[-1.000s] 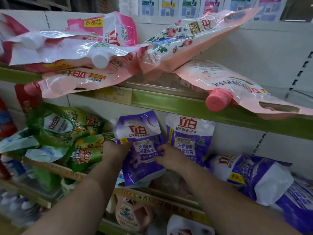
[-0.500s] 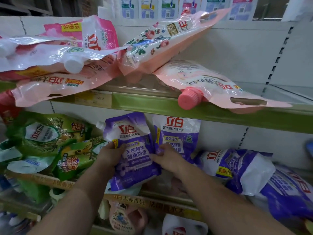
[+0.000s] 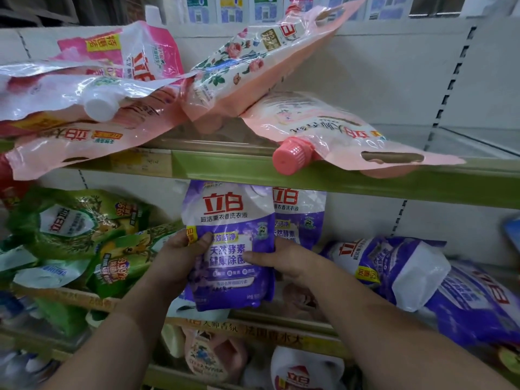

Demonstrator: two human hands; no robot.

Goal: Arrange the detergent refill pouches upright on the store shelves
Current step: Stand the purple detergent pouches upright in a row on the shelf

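A purple detergent pouch stands upright on the middle shelf, held from both sides. My left hand grips its left edge with the thumb across the front. My right hand grips its right edge. A second purple pouch stands upright just behind it to the right. Two more purple pouches lie tipped over at the right of the same shelf.
Pink pouches lie in a jumbled pile on the top green shelf, one pink cap hanging over its edge. Green pouches are heaped at the left of the middle shelf. More pouches sit on the shelf below.
The purple pouch was leaning to the left in my hands; it now stands straight and higher, in front of the second purple pouch. The view has shifted closer.
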